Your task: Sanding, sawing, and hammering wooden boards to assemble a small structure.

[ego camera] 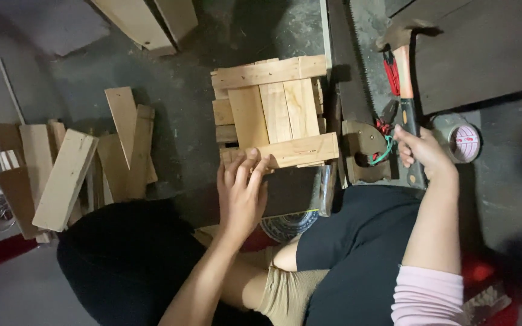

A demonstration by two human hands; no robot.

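Note:
A small crate of light wooden slats sits on the dark floor in front of my knees. My left hand rests flat on its near edge, fingers spread over the front cross slat. My right hand is closed around the black grip of a hammer, whose orange-and-wood shaft points away from me and whose metal head is at the top of the view. The hammer is raised to the right of the crate, apart from it.
A hand saw lies just right of the crate, with red-handled pliers beside it. A roll of tape sits at the right. Loose wooden planks are piled on the left, more boards at the top.

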